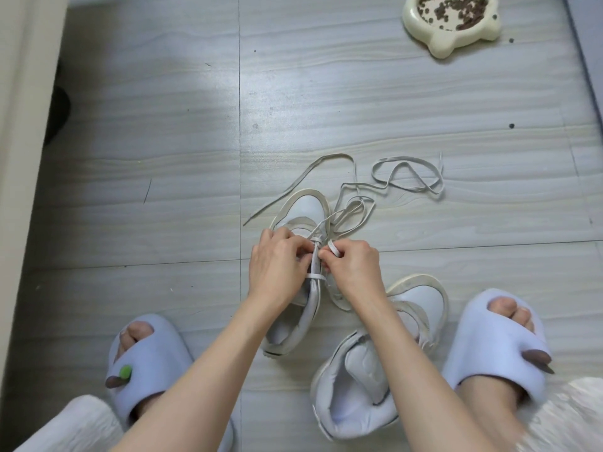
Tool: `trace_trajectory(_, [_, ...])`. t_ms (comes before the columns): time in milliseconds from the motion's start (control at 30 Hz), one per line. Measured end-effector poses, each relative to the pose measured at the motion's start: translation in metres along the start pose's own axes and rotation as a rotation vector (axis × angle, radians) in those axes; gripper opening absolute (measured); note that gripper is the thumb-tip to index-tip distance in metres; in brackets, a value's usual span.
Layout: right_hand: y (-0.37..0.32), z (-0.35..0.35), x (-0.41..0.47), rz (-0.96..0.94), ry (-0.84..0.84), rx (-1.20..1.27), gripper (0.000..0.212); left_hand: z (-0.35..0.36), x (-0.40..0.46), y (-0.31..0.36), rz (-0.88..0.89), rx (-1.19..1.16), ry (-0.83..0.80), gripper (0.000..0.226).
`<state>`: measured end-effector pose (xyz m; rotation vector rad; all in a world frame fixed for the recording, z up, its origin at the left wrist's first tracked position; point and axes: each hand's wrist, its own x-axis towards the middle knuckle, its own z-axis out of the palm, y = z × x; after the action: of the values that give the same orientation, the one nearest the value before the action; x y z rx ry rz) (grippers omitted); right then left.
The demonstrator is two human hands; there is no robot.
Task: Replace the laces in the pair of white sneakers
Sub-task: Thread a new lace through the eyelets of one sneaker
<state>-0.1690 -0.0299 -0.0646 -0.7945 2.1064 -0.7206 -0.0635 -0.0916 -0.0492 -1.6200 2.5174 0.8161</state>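
Matt wood-grain floor; smooth leather-look sneaker; flat woven lace; glossy ceramic-looking bowl.

No readable text, labels, brand names, numbers or signs appear anywhere in the view, whether on the shoes, slippers, bowl or floor.

A cream pet bowl with ear-shaped lobes sits on the grey wood-grain floor at one o'clock, holding brown kibble; a few bits lie beside it. Pale blue slippers are worn at seven o'clock and four o'clock. A cream wall edge runs along nine o'clock.
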Motion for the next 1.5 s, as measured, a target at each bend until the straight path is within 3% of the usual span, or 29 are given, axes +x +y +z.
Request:
trace_trajectory(100, [0.0, 0.004, -0.003, 0.103, 0.016, 0.122, 0.019, 0.004, -0.002, 0.002, 0.021, -0.017, 0.01, 0.013])
trace_trajectory(200, [0.001, 0.005, -0.008, 0.208, -0.06, 0.43, 0.01, 0.01, -0.005, -0.002, 0.087, -0.091, 0.018, 0.007])
trace_trajectory(300, [0.004, 0.008, -0.011, 0.271, -0.143, 0.571, 0.019, 0.007, -0.003, -0.01, 0.083, -0.256, 0.014, 0.01])
trace_trajectory(367, [0.005, 0.012, -0.008, 0.294, -0.148, 0.577, 0.021, -0.005, 0.0, -0.011, -0.077, -0.538, 0.018, 0.014])
trace_trajectory(500, [0.004, 0.019, -0.001, 0.333, -0.143, 0.527, 0.021, -0.039, 0.004, -0.026, -0.412, -1.537, 0.103, 0.027])
trace_trajectory(567, [0.002, 0.024, 0.0, 0.352, -0.143, 0.555, 0.02, -0.049, 0.003, -0.039, -0.515, -1.701, 0.177, 0.031])
trace_trajectory(733, [0.001, 0.031, 0.001, 0.331, -0.099, 0.499, 0.018, -0.048, -0.002, -0.08, -0.525, -0.824, 0.334, 0.021])
trace_trajectory(833, [0.001, 0.031, 0.001, 0.303, -0.092, 0.478, 0.017, -0.074, -0.005, -0.115, -0.584, -0.451, 0.606, 0.017])
trace_trajectory(900, [0.001, 0.031, 0.001, 0.28, -0.1, 0.464, 0.017, -0.084, -0.007, -0.126, -0.654, -0.284, 0.584, 0.025])
trace_trajectory(1033, [-0.001, 0.029, 0.0, 0.255, -0.113, 0.439, 0.019, -0.052, -0.005, -0.093, -0.163, -0.194, 0.228, 0.025])
trace_trajectory(1100, [-0.003, 0.028, 0.0, 0.258, -0.109, 0.458, 0.02, -0.028, -0.008, -0.065, -0.029, -0.192, 0.109, 0.02])
trace_trajectory(1233, [-0.003, 0.029, -0.003, 0.261, -0.105, 0.531, 0.022, -0.01, -0.012, -0.034, 0.031, -0.173, 0.086, 0.011])
trace_trajectory(1400, [-0.003, 0.028, -0.002, 0.262, -0.107, 0.554, 0.021, -0.021, 0.009, -0.038, 0.095, -0.132, -0.077, 0.005])
trace_trajectory(1500, [-0.003, 0.029, -0.002, 0.297, -0.102, 0.56, 0.019, -0.026, 0.012, -0.042, -0.043, -0.434, -0.007, 0.014])
